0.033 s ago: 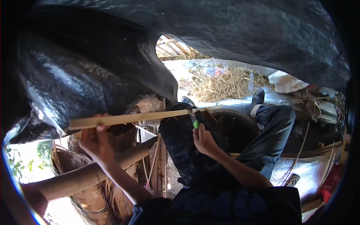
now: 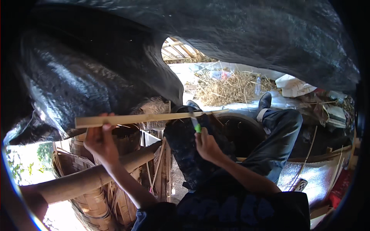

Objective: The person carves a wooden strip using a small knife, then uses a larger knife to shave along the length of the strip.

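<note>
A long, pale bamboo strip (image 2: 154, 118) lies nearly level across the view, its wide end at the left and its thin end over my lap. My left hand (image 2: 101, 144) grips it near the wide end, thumb in front and fingers closed. In my right hand (image 2: 208, 146) is a knife (image 2: 198, 128) with a green handle, its fingers wrapped round the grip. The blade points up and meets the strip right of its middle; it is slightly blurred. Beneath the strip, a dark cloth (image 2: 192, 150) covers my left leg.
A thick bamboo pole (image 2: 88, 181) runs below my left forearm, beside several woven baskets (image 2: 90, 206). Black plastic sheeting (image 2: 115, 50) hangs overhead and at the left. Dry straw (image 2: 229, 88) is heaped ahead, near a clear bottle (image 2: 258, 85). A dark round rim (image 2: 246, 119) lies between my legs.
The knife and my right hand have shifted a little to the left along the bamboo strip. My left hand and the strip's wide end have moved slightly right.
</note>
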Available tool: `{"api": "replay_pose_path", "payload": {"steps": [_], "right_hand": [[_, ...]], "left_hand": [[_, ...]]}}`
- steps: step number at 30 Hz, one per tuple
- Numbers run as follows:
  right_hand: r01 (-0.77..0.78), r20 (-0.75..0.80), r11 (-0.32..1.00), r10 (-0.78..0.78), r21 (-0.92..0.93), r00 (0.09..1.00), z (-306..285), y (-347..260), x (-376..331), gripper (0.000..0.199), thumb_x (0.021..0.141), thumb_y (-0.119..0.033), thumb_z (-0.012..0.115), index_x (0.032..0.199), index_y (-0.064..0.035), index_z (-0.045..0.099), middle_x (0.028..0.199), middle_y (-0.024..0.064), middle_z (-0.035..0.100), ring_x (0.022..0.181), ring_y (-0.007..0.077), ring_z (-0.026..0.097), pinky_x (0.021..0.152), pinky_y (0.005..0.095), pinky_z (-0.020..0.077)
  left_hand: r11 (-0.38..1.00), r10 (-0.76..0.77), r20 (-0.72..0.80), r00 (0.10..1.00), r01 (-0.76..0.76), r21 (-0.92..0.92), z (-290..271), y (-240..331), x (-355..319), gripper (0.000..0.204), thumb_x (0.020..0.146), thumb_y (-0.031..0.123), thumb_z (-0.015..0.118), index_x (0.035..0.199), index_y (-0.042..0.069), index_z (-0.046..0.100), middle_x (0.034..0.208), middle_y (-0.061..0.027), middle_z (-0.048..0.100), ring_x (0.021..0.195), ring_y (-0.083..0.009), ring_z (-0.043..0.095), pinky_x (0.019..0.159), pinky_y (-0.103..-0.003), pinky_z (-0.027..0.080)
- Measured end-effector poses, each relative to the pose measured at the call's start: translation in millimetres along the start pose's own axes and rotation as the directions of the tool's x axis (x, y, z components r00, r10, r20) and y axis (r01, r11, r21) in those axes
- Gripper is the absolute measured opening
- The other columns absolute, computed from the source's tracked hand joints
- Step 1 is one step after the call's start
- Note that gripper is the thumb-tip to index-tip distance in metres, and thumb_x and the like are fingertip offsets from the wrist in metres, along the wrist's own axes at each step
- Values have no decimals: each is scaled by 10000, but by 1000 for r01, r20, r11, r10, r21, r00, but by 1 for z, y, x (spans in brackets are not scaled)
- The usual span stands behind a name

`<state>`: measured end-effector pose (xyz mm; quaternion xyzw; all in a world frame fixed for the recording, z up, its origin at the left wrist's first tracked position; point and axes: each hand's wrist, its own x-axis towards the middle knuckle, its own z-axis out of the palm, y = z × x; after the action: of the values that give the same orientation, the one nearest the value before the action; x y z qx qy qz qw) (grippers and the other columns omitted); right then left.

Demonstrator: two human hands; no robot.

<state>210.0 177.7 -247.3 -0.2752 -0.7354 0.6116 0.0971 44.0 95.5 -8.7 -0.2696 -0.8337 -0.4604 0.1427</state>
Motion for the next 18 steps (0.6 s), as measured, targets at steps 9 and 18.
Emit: {"api": "replay_pose_path", "payload": {"steps": [9,18], "right_hand": [[105,-91,641,-55,761,994,-17,-104,-10,208,944,-260,360,964,-53,360,572,-25,443,424,44,416,359,214,338],[256,-113,933,-234,254,966,-16,-27,-2,229,932,-219,387,1081,-48,358,578,-13,405,418,75,395,364,243,345]], "left_hand": [[994,-9,55,998,15,-108,22,44,-2,125,783,65,654,784,-47,597,667,-50,617,595,-67,562,564,-184,472],[972,36,149,988,0,-236,34,42,4,117,754,45,677,780,-43,605,660,-45,610,598,-67,554,575,-198,471]]}}
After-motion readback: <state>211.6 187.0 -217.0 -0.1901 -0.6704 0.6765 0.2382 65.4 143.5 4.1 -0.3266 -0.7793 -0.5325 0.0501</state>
